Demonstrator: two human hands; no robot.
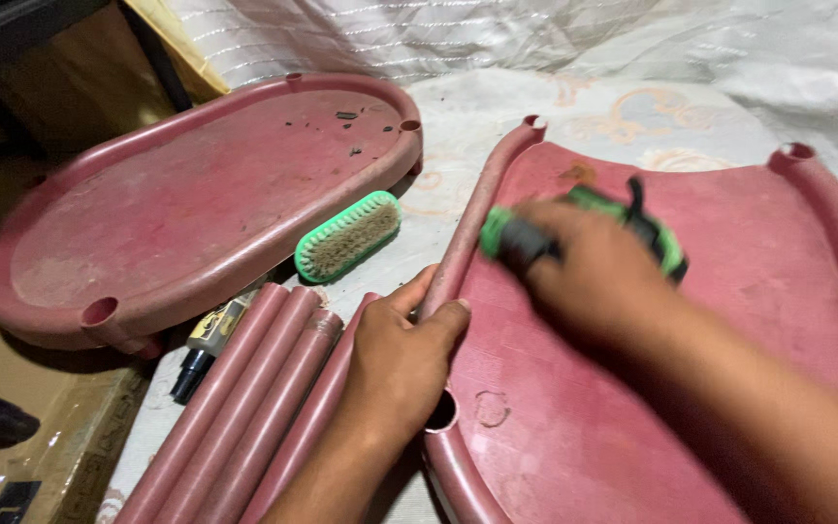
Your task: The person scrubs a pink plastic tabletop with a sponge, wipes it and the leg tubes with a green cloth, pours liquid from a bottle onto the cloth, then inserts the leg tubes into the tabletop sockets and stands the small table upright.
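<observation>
Our left hand (402, 361) grips the rim of the red tray (729, 320) to steady it, while our right hand (598, 267) closes around a green brush (586, 233) pressed on its surface.

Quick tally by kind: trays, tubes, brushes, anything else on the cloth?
Red trays: 2
Red tubes: 4
Green brushes: 2, one lying free, one in the right hand, blurred
Black marker: 1
Total: 9
The left hand grips the near tray's rim.

Patterned cloth (497, 116) bears trays (196, 194), tubes (244, 398), seemingly brush (346, 236).
</observation>
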